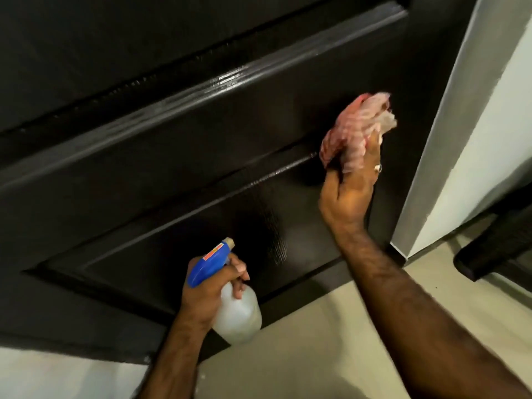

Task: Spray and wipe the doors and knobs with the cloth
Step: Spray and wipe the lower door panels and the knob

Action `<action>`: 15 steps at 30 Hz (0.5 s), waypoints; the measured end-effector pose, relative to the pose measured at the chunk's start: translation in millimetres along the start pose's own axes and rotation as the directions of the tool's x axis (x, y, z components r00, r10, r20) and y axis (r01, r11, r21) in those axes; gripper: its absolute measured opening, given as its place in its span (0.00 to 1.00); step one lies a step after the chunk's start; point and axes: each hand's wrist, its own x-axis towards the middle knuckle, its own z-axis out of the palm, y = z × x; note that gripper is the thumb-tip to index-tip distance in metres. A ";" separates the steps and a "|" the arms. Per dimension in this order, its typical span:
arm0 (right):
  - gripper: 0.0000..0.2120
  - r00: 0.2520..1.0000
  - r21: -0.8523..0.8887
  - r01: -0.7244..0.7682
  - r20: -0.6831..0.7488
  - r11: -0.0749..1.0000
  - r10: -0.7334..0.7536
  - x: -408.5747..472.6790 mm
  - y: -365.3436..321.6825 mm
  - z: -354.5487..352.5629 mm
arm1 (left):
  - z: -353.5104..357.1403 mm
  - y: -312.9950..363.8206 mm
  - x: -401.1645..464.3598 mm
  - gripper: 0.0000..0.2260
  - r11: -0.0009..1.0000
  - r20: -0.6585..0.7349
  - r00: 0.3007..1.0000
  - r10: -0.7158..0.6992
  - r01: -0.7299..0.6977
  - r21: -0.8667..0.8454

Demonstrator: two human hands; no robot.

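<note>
A dark brown panelled door (172,156) fills most of the head view, tilted by the camera angle. Wet streaks glisten on its lower panel. My right hand (349,194) grips a bunched pink and white cloth (355,131) and presses it against the door near the panel's upper right corner. My left hand (211,286) holds a translucent spray bottle (239,315) with a blue trigger head (211,262), nozzle aimed at the lower panel. No knob is in view.
A white wall edge (466,116) borders the door on the right. Pale beige floor tiles (311,352) lie below. A dark object (498,249) sits on the floor at the far right.
</note>
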 end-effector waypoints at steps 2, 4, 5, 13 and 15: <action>0.19 1.000 0.018 -0.010 0.005 1.000 0.010 -15.0 14.2 -0.1 | 5.3 -10.2 0.1 0.05 1.000 0.004 1.000 -0.012 0.012 0.000; 0.18 0.990 -0.004 -0.102 0.098 0.995 0.102 -55.5 39.9 -6.5 | 10.6 -22.9 0.8 0.05 0.999 0.009 0.999 -0.042 0.042 0.000; 0.21 0.953 -0.004 -0.257 0.165 0.966 0.255 -82.1 53.9 -9.4 | 12.5 -30.1 1.5 0.06 0.998 0.014 0.998 -0.060 0.060 0.014; 0.08 0.196 -0.044 -0.978 0.127 0.203 0.972 -107.9 61.8 -3.7 | 19.4 -77.5 -2.7 0.14 0.949 -0.008 0.981 -0.191 0.187 0.252; 0.10 0.425 0.084 -0.905 0.200 0.417 0.883 -85.9 24.7 -3.8 | 21.8 -78.5 1.7 0.13 0.957 -0.019 0.984 -0.177 0.176 0.230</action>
